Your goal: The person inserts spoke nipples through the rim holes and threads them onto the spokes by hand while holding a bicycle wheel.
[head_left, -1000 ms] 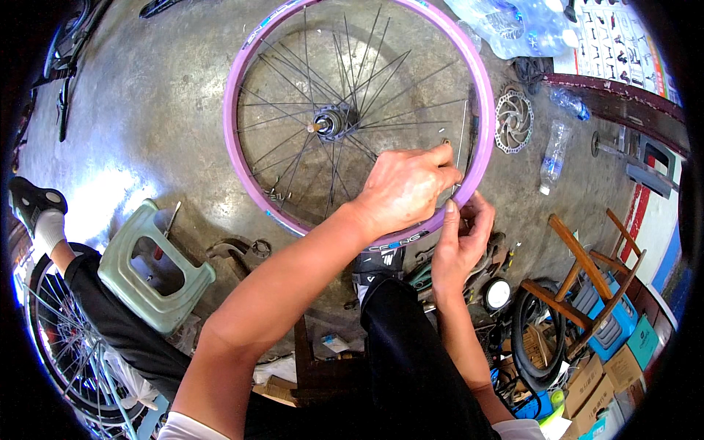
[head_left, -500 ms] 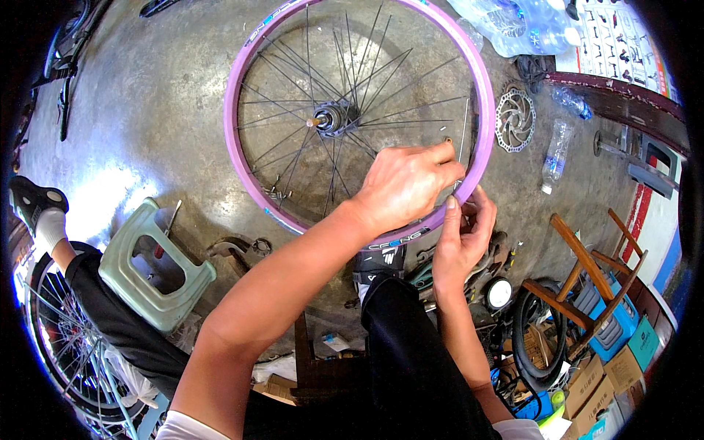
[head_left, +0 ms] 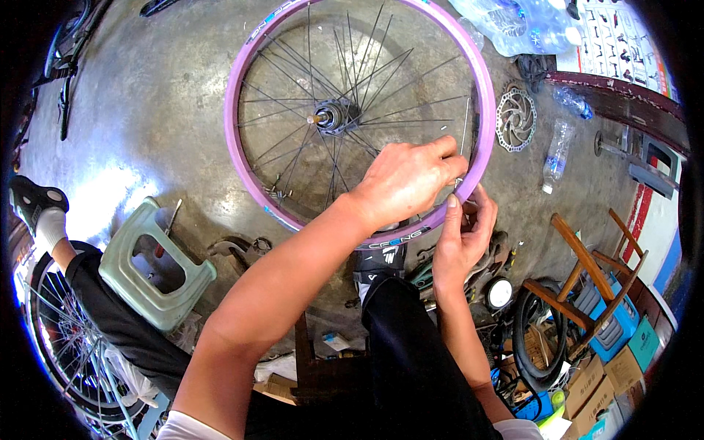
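Observation:
A purple bicycle wheel rim (head_left: 232,121) lies in front of me, with black spokes (head_left: 407,121) running from its hub (head_left: 337,116). My left hand (head_left: 411,180) reaches over the rim's near right part from inside, its fingers pinched together. A thin silver rod (head_left: 467,125), looking like a loose spoke, runs into these fingertips; its lower end is mostly hidden. My right hand (head_left: 466,235) grips the rim from outside just below, thumb on top and fingers curled round the outer edge. Beneath the rim's near edge shows my shoe (head_left: 381,260).
A brake disc (head_left: 516,119) and a plastic bottle (head_left: 557,150) lie right of the wheel. At left stands a pale green stool (head_left: 110,257). A wooden frame (head_left: 579,257), a black tyre (head_left: 524,337) and cardboard boxes (head_left: 587,396) crowd the lower right.
The fingers of my left hand have shifted slightly at the rim, and the silver rod has tilted a little with them. My right hand stays in place.

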Motion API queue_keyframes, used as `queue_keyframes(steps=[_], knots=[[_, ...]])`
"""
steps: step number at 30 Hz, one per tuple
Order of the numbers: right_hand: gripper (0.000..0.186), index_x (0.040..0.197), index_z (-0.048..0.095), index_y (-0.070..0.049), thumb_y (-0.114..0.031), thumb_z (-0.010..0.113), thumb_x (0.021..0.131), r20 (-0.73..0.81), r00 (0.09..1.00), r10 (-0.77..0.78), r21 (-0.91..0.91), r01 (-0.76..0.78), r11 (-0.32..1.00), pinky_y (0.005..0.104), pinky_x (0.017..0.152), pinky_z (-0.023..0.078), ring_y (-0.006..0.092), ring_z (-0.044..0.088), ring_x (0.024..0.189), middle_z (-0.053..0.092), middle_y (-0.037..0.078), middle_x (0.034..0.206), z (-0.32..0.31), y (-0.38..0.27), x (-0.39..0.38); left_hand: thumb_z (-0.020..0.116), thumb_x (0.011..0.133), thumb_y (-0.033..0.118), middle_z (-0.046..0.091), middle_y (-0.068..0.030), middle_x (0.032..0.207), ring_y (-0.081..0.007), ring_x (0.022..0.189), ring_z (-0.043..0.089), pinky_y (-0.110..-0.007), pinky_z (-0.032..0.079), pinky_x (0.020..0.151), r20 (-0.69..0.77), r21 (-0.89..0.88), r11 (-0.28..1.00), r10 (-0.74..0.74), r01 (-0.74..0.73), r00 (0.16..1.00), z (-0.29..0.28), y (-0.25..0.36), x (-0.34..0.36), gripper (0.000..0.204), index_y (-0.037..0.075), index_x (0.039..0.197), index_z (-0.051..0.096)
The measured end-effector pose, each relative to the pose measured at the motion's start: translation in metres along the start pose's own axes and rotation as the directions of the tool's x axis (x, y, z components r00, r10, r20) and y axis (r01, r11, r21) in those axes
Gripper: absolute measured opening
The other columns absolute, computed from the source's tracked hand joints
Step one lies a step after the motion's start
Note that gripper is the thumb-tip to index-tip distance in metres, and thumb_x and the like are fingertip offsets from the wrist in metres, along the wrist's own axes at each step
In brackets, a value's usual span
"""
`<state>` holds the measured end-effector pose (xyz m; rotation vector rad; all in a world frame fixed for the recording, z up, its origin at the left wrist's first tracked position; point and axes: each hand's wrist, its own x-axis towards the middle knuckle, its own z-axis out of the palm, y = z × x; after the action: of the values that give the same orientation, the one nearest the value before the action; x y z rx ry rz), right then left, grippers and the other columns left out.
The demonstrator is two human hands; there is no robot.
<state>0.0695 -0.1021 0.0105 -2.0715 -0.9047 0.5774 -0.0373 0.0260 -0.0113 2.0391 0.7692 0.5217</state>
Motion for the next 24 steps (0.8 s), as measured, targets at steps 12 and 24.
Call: queue_keyframes(steps=[12, 24], knots=[[0.035, 0.129, 0.059, 0.001, -0.007, 0.068, 0.097, -0.012, 0.999, -0.042, -0.073, 0.041, 0.997, 0.0295, 0.08, 0.05, 0.0154, 0.058, 0.092, 0.055, 0.008, 0.112, 0.0, 0.002, -0.002, 0.067, 0.083, 0.014, 0.061, -0.0058, 0.09, -0.0301, 0.079, 0.069, -0.044, 0.055, 0.065, -0.001, 0.053, 0.997, 0.047, -0.047, 0.999, 0.008, 0.001, -0.003, 0.012, 0.009, 0.094, 0.07], [0.033, 0.128, 0.059, 0.001, -0.008, 0.068, 0.097, -0.012, 0.999, -0.033, -0.026, 0.032, 0.999, 0.0266, 0.078, 0.05, 0.0131, 0.057, 0.092, 0.054, 0.006, 0.114, 0.001, 0.003, -0.001, 0.067, 0.08, 0.013, 0.061, -0.0066, 0.087, -0.0308, 0.079, 0.068, -0.044, 0.055, 0.065, -0.051, -0.02, 0.999, 0.049, -0.05, 0.997, 0.008, 0.0, -0.001, 0.015, 0.01, 0.095, 0.071]])
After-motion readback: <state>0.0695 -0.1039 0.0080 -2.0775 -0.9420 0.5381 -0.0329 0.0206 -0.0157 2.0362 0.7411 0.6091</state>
